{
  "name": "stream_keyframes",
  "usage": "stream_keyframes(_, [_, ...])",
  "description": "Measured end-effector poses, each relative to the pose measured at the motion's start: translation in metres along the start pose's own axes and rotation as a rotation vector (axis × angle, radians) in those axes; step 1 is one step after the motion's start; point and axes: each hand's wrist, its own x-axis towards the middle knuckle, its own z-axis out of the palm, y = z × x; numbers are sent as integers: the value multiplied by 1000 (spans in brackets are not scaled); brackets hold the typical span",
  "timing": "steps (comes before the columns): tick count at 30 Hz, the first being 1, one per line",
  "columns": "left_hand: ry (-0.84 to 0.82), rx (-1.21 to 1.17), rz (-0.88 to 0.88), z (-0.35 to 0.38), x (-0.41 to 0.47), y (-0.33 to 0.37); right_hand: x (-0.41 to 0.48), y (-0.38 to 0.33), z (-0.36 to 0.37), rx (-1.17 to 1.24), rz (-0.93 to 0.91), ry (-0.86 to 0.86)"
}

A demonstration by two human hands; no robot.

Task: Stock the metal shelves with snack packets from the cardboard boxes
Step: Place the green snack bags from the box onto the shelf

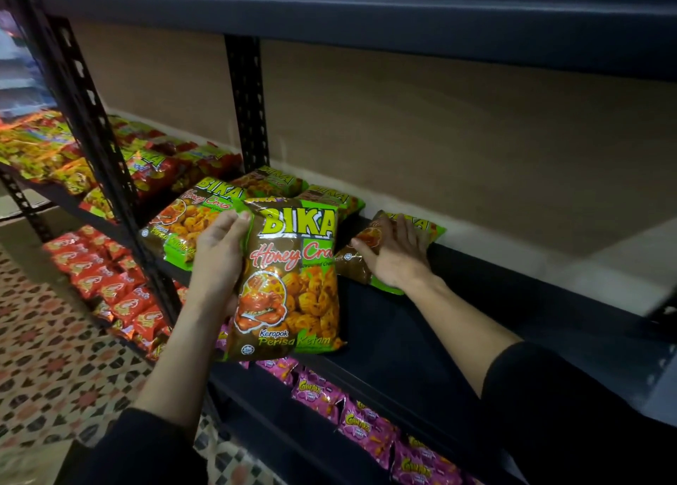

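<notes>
Black sleeves (571, 418) lowest in frame, both arms reaching to the shelf (421, 338). Left hand (219, 254) grips a Bika packet (289, 283) by its left edge, upright, in front of the shelf lip. Right hand (397, 255) lies flat with fingers spread, pressing a second packet (434, 230) down on the shelf near the back wall.

Step looks like placing, with one packet being settled and one waiting. Next move probably lays the held packet in the gap beside the pressed one, so the right arm must clear first.

Bika row (205, 221) at left, post (247, 100) behind. Pink packets (366, 426) below, red packets (110, 287) lower left. Boxes not in view.
</notes>
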Motion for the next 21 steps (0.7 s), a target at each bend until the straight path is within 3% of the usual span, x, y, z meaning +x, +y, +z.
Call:
stream_keyframes(2, [-49,26,-20,6,-1,-4,-7,-2,-8,124,-34,92])
stream_keyframes(4, [-111,45,-33,13,-1,-9,-18,-4,-19,459,-35,181])
stream_keyframes(6, [-144,85,-30,19,1,-17,-35,-8,-32,985,-2,88])
stream_keyframes(8, [-195,137,-30,27,2,-23,-50,-8,-43,1299,42,-113])
stream_keyframes(13, [-218,284,-12,51,11,-27,-55,9,-48,1426,37,-99])
stream_keyframes(21, [-115,619,234,59,-6,-44,-51,25,-32,1330,271,185])
